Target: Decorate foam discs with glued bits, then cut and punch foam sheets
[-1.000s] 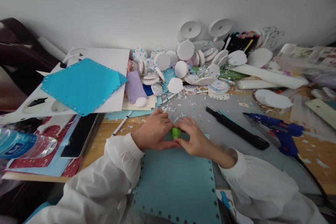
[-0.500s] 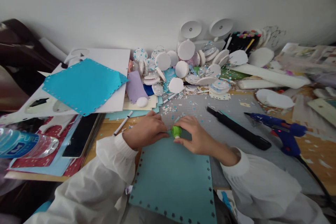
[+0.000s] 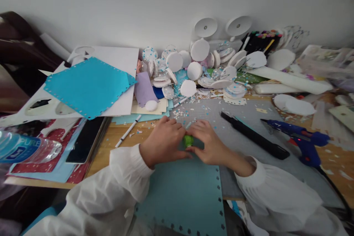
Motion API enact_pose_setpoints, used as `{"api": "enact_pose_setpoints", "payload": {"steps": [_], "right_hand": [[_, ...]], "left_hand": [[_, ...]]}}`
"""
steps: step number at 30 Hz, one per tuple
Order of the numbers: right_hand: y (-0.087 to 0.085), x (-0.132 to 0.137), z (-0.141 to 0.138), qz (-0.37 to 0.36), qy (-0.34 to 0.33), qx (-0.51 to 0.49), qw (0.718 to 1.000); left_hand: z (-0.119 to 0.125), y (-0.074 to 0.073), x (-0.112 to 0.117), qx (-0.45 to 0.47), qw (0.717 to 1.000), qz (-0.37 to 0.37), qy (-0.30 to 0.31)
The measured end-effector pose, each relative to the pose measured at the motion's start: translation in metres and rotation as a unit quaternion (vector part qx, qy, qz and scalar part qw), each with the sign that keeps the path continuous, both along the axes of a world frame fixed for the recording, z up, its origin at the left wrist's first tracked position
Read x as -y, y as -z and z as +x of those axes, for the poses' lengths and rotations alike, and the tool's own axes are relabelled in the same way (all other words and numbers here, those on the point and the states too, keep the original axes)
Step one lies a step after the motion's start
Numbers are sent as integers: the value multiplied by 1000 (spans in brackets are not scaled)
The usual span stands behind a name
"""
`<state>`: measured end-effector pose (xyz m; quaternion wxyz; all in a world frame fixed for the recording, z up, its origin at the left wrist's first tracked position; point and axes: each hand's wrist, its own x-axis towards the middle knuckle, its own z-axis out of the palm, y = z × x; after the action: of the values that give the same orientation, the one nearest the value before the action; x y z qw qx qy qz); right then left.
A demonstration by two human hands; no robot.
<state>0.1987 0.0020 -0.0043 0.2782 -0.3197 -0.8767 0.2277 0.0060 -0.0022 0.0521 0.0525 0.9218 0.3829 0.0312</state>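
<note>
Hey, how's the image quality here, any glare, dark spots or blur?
Head view: dull, diffuse light, with the wall darkening at top right; head view: bright highlights on the clear bottle; head view: the green tool between left hand and right hand looks soft.

Bottle (image 3: 30, 151) label, apparently "PURE", logo (image 3: 18, 152) blurred

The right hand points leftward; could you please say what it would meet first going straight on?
Probably the left hand, just ahead; the small green tool between them seems held by the right hand. Contact and depth are unclear.
</note>
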Motion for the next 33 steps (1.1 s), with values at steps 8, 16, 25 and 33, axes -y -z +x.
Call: {"api": "enact_pose_setpoints", "payload": {"steps": [8,16,25,33], "right_hand": [[2,2,-2,4,2,4,1000],[0,-2,2,-15,5,-7,1000],[0,-3,4,-9,-4,0,1000],[-2,-2,4,16,-6,-3,1000]], "left_hand": [[2,13,-4,40,999,-2,26],[-10,-2,-10,-38,999,-17,31],[-19,-2,-8,-72,996,-40,19],[-23,-9,-8,-77,996,-44,17]]}}
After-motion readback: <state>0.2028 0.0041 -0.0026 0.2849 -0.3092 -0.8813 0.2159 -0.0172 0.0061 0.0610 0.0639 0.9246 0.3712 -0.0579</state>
